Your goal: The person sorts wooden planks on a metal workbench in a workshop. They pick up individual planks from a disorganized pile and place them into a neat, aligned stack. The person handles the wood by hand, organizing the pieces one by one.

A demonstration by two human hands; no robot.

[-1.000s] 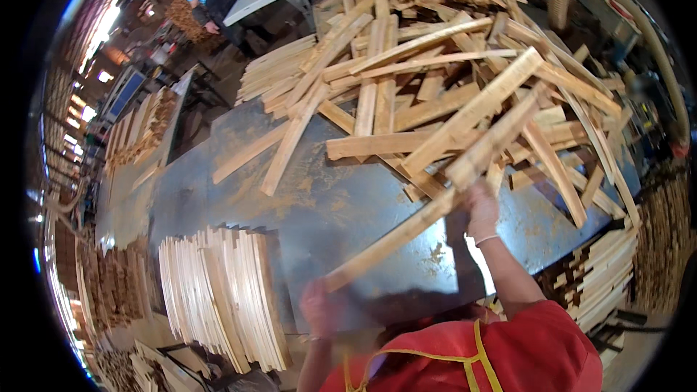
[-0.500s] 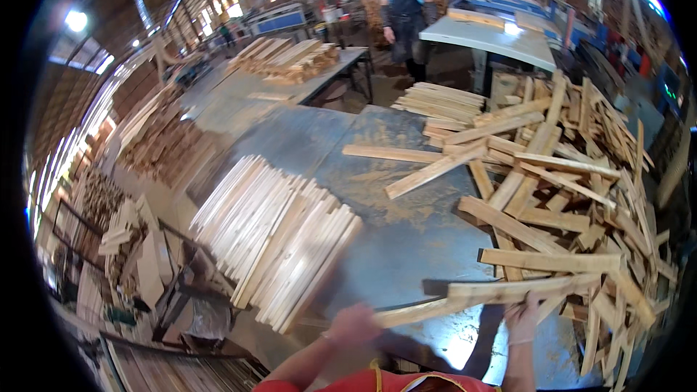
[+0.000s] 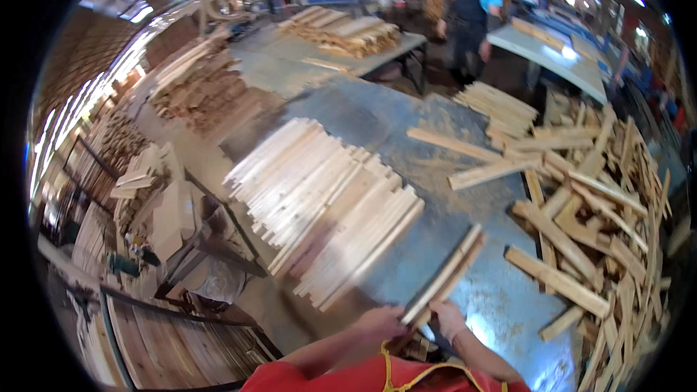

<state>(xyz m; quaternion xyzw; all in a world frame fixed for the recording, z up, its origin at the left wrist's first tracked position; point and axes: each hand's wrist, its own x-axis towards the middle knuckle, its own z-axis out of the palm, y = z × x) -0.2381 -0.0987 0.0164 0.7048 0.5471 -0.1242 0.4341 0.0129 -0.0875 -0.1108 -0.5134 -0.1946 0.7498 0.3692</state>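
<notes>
My left hand point(image 3: 383, 321) and my right hand point(image 3: 448, 317) both grip the near end of a long pale wooden slat point(image 3: 446, 273). The slat points away from me, up and to the right, just above the grey metal tabletop point(image 3: 406, 138). To its left lies a neat fan of stacked slats point(image 3: 327, 203). To its right sprawls a loose jumble of rough wooden slats point(image 3: 588, 196). My forearms and red clothing fill the bottom edge.
A person in a blue top and dark apron point(image 3: 468, 14) stands beyond the table. Another table with stacked boards point(image 3: 348, 29) is behind. Wood piles point(image 3: 196, 87) and racks of planks point(image 3: 138, 189) line the left side.
The view has swung left toward the stacked slats. The slat, held crosswise before, now points away from me with both hands at its near end.
</notes>
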